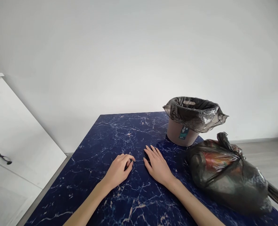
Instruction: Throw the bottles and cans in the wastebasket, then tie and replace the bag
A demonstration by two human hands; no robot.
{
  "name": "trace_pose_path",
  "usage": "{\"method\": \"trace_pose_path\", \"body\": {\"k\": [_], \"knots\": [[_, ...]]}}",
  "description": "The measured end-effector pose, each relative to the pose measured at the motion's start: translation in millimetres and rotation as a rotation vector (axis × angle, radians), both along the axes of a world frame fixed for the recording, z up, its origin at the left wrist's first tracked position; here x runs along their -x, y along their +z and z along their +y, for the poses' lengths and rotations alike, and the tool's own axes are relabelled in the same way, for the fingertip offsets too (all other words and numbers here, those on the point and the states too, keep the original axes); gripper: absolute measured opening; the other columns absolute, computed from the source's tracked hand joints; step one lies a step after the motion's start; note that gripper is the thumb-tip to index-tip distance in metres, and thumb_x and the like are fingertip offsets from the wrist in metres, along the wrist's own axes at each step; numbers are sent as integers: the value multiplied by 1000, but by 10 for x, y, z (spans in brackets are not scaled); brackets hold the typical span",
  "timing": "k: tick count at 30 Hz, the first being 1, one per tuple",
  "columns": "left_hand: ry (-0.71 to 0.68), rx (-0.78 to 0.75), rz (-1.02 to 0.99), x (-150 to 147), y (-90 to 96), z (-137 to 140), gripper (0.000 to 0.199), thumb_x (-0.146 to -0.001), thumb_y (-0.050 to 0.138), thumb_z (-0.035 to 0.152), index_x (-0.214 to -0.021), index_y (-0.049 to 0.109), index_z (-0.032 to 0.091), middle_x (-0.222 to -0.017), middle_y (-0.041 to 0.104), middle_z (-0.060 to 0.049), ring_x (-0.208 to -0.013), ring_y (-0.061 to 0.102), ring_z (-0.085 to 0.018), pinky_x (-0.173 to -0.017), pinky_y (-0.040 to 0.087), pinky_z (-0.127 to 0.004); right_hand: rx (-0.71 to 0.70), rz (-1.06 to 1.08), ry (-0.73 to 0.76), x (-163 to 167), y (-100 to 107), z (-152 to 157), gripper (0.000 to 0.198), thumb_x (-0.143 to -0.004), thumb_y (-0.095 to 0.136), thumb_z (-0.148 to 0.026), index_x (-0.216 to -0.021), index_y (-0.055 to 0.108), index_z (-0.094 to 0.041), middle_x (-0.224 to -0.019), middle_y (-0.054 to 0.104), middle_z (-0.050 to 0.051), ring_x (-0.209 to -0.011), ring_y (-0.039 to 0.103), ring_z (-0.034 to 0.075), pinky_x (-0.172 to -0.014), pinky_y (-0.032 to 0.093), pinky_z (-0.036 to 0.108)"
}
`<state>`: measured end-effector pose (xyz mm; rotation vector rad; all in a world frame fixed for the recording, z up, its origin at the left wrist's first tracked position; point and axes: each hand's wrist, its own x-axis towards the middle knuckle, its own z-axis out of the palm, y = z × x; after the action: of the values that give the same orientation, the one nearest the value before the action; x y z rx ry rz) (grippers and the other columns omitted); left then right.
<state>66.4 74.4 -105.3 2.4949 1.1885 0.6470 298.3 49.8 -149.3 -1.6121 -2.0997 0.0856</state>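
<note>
My left hand (120, 169) rests on the blue marble-patterned table (115, 135), its fingers loosely curled with a gap between thumb and index finger. Nothing shows in it. To its right, my right hand (158, 165) lies flat on the table, palm down, fingers stretched out. A tied black plastic bag (233, 188), stuffed full with coloured contents showing through, lies right of my right forearm. Behind it stands a greyish-brown trash bin (176, 133) with a teal label. A black bag liner (200, 121) covers the bin's rim and hangs over its outside. Neither hand touches the bag or bin.
A white cabinet (18, 135) with a dark handle (3, 158) stands at the left beside the table. A pale wall (120, 56) rises behind the table's far edge. Grey floor (270, 153) shows at the right.
</note>
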Motion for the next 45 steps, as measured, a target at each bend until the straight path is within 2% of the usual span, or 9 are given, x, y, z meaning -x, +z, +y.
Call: {"method": "trace_pose_path", "body": {"k": [7,36,45], "knots": [[-1,3,-6,1,-3,-4,23,-107,47,36,-110,67,26,-75,60,1,-75,60,-20,-90,51,-40,-18,16,-1,-1,-18,1,56,-111,32,-42,-155,53,-16,-166,45,8,-158,34,29,-131,29,51],[-9,16,16,13,2,-5,22,-108,45,33,-113,65,26,-77,59,0,-81,62,-22,-90,50,-40,-7,3,7,6,4,-8,55,-111,32,-41,-155,53,-14,-167,45,8,-159,33,29,-132,27,51],[-12,23,26,26,-13,1,22,-108,44,32,-114,65,26,-76,59,2,-78,61,-20,-102,48,-46,16,-19,1,16,12,-2,55,-112,33,-41,-157,51,-14,-168,42,7,-159,31,30,-132,28,52]]}}
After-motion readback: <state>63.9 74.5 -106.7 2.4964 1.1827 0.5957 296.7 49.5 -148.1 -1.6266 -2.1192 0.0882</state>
